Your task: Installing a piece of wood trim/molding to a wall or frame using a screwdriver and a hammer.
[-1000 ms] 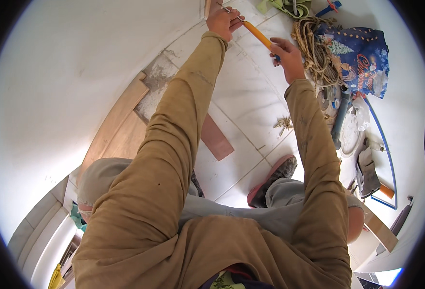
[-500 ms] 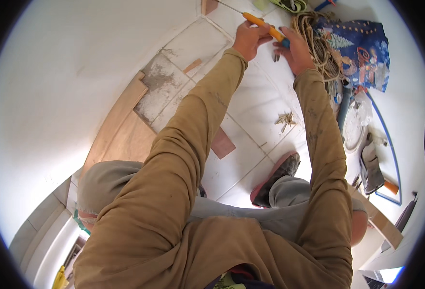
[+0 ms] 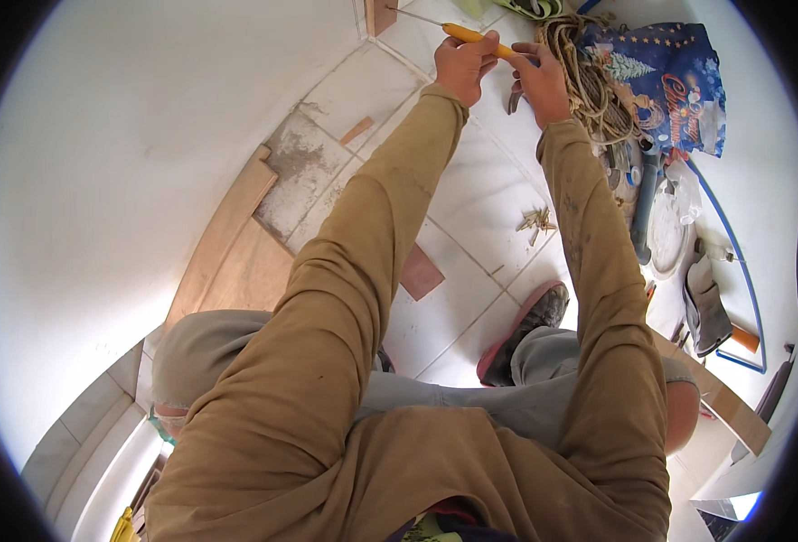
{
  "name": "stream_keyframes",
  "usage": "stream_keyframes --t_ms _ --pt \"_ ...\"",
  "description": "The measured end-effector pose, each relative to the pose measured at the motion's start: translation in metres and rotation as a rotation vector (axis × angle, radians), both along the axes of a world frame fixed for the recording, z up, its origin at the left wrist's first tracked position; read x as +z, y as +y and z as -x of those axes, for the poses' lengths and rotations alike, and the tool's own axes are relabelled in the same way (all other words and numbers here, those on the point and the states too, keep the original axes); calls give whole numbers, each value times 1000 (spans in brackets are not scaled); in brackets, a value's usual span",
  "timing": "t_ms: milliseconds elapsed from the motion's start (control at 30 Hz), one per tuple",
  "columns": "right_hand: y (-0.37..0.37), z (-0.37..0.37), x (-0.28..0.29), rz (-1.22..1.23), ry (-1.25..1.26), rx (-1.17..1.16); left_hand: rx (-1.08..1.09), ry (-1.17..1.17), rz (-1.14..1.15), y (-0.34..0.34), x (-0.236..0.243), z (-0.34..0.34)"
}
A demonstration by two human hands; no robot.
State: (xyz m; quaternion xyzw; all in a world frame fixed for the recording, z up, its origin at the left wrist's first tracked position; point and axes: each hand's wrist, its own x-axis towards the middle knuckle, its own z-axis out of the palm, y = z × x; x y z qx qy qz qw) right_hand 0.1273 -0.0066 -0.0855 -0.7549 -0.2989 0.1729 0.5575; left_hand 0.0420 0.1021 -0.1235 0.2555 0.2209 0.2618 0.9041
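Observation:
My left hand point(image 3: 459, 70), at the top middle, is closed round a slim yellow-orange tool handle point(image 3: 461, 34) whose rounded end sticks out to the left. The fingers of my right hand point(image 3: 544, 83) pinch the handle's other end and hide that part. Below the right fingers hangs a dark, curved metal piece point(image 3: 514, 99). Whether it belongs to the handle I cannot tell. Both hands are held above the white tiled floor point(image 3: 485, 172), beside a coil of rope point(image 3: 589, 95).
A blue printed bag point(image 3: 679, 90) lies right of the rope. Wooden boards point(image 3: 236, 253) run along the left wall. Several small slivers point(image 3: 536, 221) and a reddish-brown tile piece point(image 3: 422, 273) lie on the floor. A grey pipe point(image 3: 645, 208) and a round white lid point(image 3: 666, 235) are at right.
My right hand has shifted slightly left and up, closer to the left hand. The handle lies a little flatter, and its blue part is now hidden by the right fingers.

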Motion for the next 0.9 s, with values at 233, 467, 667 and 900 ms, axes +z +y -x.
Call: stream_keyframes --t_ms 233,467,667,900 --pt "9 -3 14 151 441 -126 -53 -148 41 0 -12 2" --pt "-11 3 -9 101 -664 40 -49 104 -54 1 -3 3" --pt "-11 38 -20 163 199 -19 -49 3 -39 21 -14 38" --pt "-2 52 -16 27 -198 166 -85 -115 -6 39 -21 47"
